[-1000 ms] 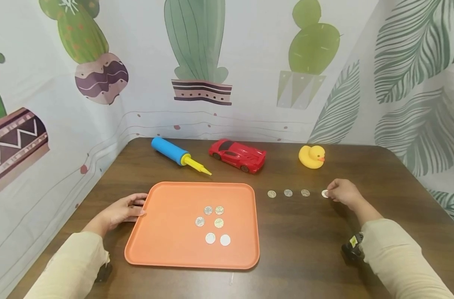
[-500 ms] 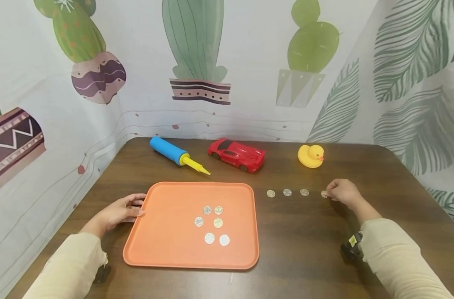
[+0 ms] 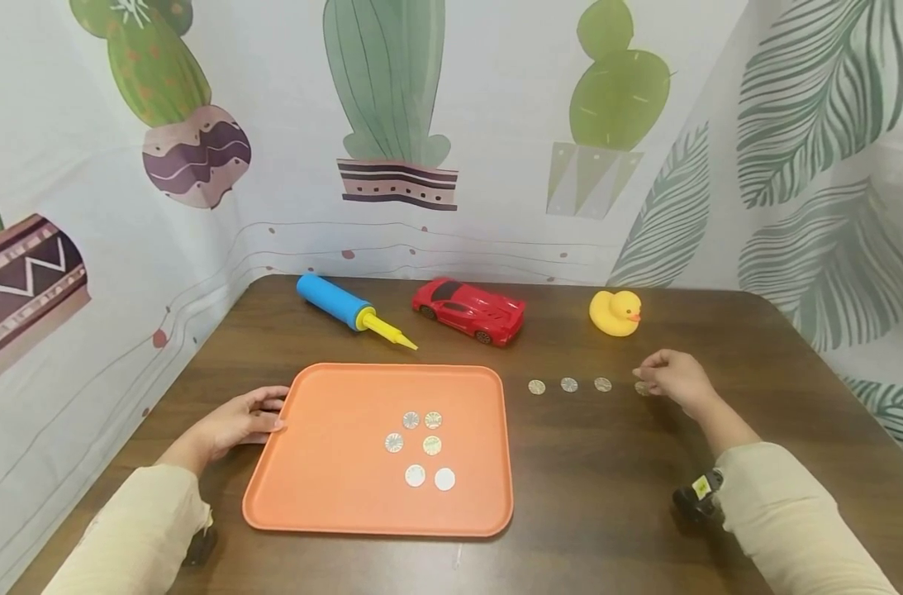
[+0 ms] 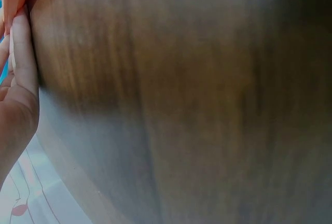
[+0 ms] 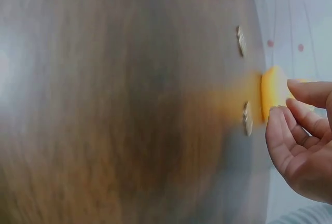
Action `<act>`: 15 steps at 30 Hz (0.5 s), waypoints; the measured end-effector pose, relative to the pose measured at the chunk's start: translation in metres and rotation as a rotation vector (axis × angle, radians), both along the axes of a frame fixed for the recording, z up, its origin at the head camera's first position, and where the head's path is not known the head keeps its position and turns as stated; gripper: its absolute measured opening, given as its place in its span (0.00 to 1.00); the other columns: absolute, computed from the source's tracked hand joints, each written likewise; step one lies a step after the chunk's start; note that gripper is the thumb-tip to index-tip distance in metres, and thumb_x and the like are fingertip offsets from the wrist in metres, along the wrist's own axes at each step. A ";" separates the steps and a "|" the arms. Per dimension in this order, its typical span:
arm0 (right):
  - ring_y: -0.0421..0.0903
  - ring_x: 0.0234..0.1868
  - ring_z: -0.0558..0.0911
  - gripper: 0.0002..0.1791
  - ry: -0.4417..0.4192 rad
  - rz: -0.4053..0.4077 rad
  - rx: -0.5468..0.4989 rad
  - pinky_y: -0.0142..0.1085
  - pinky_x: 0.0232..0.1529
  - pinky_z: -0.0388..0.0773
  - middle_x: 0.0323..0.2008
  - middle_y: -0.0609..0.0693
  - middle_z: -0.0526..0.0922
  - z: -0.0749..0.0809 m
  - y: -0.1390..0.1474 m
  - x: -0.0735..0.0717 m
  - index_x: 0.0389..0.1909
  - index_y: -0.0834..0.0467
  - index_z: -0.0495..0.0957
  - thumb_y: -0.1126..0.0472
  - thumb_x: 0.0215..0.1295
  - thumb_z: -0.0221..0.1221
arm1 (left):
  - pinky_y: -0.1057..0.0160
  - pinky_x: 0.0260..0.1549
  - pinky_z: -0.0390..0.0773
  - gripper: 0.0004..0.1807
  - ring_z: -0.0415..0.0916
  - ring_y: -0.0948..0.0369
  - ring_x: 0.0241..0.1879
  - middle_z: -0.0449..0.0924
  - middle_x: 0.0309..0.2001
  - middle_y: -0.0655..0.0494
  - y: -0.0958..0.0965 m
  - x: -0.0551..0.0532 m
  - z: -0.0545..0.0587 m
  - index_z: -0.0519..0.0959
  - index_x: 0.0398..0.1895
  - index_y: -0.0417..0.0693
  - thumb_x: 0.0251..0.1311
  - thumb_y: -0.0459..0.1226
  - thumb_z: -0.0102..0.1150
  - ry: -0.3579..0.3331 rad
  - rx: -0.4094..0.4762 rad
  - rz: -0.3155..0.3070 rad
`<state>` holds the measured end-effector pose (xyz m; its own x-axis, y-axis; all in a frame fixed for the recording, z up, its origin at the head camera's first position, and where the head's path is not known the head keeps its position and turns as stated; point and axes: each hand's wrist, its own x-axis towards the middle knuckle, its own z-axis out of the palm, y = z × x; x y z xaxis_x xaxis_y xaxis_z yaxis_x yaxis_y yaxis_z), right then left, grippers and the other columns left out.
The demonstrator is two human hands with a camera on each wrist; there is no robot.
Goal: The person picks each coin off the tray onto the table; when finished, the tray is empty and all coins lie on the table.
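In the head view, an orange tray (image 3: 325, 496) lies on the table, bearing several coins. My left hand (image 3: 237, 423) grips its left edge, the thumb at the rim; some fingertips are hidden there. A row of coins lies to the tray's right, among them a gold-coloured coin (image 3: 536, 387), a silver-coloured coin (image 3: 568, 385) and another coin (image 3: 603, 385). Just above the rightmost coin (image 3: 640, 387) is my right hand (image 3: 677, 380), which partly covers it. In the right wrist view, that coin (image 5: 248, 119) rests on the table, apart from my bent fingers (image 5: 282, 141) and thumb, which hold nothing.
Along the table's back stand a blue and yellow hand pump (image 3: 339, 304), a red toy car (image 3: 469, 310) and a yellow rubber duck (image 3: 615, 314). Behind them hangs a cactus-print cloth (image 3: 496, 165). Table surface (image 3: 600, 496) stretches in front of the coin row.
My right hand has let go of the rightmost coin and risen slightly; its thumb and fingers have parted. The left hand stays at the tray's edge.
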<state>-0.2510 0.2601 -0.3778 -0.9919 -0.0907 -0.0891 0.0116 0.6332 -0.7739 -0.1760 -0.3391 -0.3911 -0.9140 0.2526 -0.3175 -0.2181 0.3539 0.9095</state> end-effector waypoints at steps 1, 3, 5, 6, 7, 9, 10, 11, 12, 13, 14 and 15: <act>0.45 0.25 0.75 0.16 0.000 0.004 -0.008 0.36 0.30 0.73 0.28 0.58 0.74 0.001 -0.003 0.000 0.37 0.73 0.67 0.62 0.58 0.53 | 0.57 0.39 0.73 0.37 0.70 0.56 0.42 0.55 0.53 0.34 0.000 0.000 0.001 0.45 0.61 0.29 0.53 0.30 0.53 -0.001 -0.004 0.001; 0.46 0.27 0.76 0.17 0.002 0.015 -0.022 0.38 0.31 0.73 0.29 0.59 0.75 0.004 -0.009 0.000 0.38 0.73 0.67 0.60 0.58 0.53 | 0.57 0.39 0.73 0.37 0.70 0.56 0.42 0.55 0.53 0.34 0.000 0.000 0.001 0.45 0.62 0.29 0.54 0.30 0.53 -0.001 -0.008 0.003; 0.48 0.29 0.76 0.17 0.002 0.027 -0.043 0.38 0.32 0.73 0.30 0.60 0.75 0.006 -0.015 0.001 0.38 0.72 0.67 0.60 0.58 0.53 | 0.57 0.39 0.73 0.37 0.70 0.55 0.42 0.55 0.53 0.34 0.000 0.000 0.001 0.45 0.62 0.29 0.54 0.31 0.53 -0.001 -0.010 0.004; 0.50 0.29 0.76 0.17 0.002 0.032 -0.053 0.39 0.31 0.74 0.30 0.61 0.75 0.007 -0.019 0.001 0.38 0.72 0.67 0.60 0.58 0.53 | 0.57 0.39 0.73 0.36 0.70 0.56 0.42 0.56 0.53 0.34 0.000 0.000 0.001 0.45 0.61 0.29 0.54 0.31 0.53 -0.002 -0.009 0.005; 0.51 0.30 0.76 0.18 0.002 0.040 -0.062 0.39 0.31 0.74 0.31 0.62 0.75 0.009 -0.022 0.001 0.38 0.72 0.67 0.60 0.58 0.54 | 0.57 0.39 0.73 0.36 0.70 0.56 0.42 0.56 0.53 0.34 0.000 0.000 0.001 0.45 0.61 0.29 0.54 0.31 0.53 -0.003 -0.007 0.005; 0.53 0.32 0.76 0.18 0.002 0.060 -0.079 0.39 0.32 0.75 0.32 0.63 0.75 0.011 -0.029 0.003 0.39 0.72 0.67 0.60 0.58 0.54 | 0.57 0.39 0.73 0.36 0.70 0.56 0.42 0.55 0.53 0.34 0.000 0.000 0.000 0.45 0.61 0.29 0.54 0.31 0.52 -0.004 -0.001 0.001; 0.54 0.32 0.76 0.18 0.005 0.072 -0.091 0.40 0.32 0.75 0.33 0.63 0.75 0.013 -0.033 0.003 0.39 0.73 0.66 0.60 0.58 0.54 | 0.57 0.39 0.73 0.36 0.70 0.56 0.42 0.55 0.53 0.34 0.000 0.000 0.000 0.45 0.61 0.29 0.54 0.31 0.52 -0.005 0.002 0.000; 0.54 0.33 0.76 0.18 0.007 0.083 -0.101 0.40 0.33 0.75 0.33 0.64 0.75 0.014 -0.037 0.004 0.39 0.73 0.66 0.60 0.57 0.54 | 0.57 0.39 0.73 0.36 0.70 0.56 0.42 0.55 0.53 0.34 0.000 0.000 0.000 0.45 0.61 0.29 0.54 0.31 0.52 -0.007 0.004 -0.002; 0.54 0.33 0.76 0.18 0.012 0.096 -0.108 0.40 0.34 0.75 0.34 0.64 0.75 0.015 -0.040 0.005 0.39 0.73 0.67 0.61 0.57 0.54 | 0.57 0.40 0.73 0.36 0.70 0.56 0.42 0.55 0.53 0.34 0.000 0.000 0.000 0.45 0.61 0.29 0.54 0.31 0.52 -0.008 0.005 -0.004; 0.54 0.32 0.76 0.18 0.019 0.108 -0.119 0.40 0.34 0.75 0.34 0.64 0.75 0.017 -0.044 0.005 0.39 0.73 0.67 0.61 0.57 0.54 | 0.57 0.40 0.73 0.37 0.70 0.56 0.43 0.55 0.53 0.34 0.000 0.000 0.000 0.45 0.61 0.29 0.54 0.31 0.53 -0.008 0.005 -0.004; 0.54 0.31 0.76 0.17 0.022 0.120 -0.135 0.41 0.34 0.74 0.33 0.64 0.74 0.018 -0.048 0.006 0.39 0.73 0.67 0.62 0.57 0.54 | 0.57 0.40 0.73 0.37 0.70 0.56 0.43 0.55 0.53 0.34 0.000 0.000 0.000 0.45 0.61 0.29 0.54 0.31 0.53 -0.007 0.003 -0.004; 0.53 0.31 0.75 0.17 0.025 0.134 -0.151 0.41 0.35 0.74 0.33 0.65 0.74 0.019 -0.052 0.007 0.38 0.73 0.67 0.63 0.57 0.54 | 0.57 0.40 0.73 0.37 0.70 0.56 0.43 0.55 0.53 0.34 0.000 0.000 0.000 0.45 0.61 0.29 0.54 0.31 0.53 -0.006 0.002 -0.004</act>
<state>-0.2445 0.2076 -0.3591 -0.9718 -0.2325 -0.0399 -0.0855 0.5046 -0.8591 -0.1763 -0.3390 -0.3911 -0.9112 0.2565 -0.3224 -0.2222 0.3532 0.9088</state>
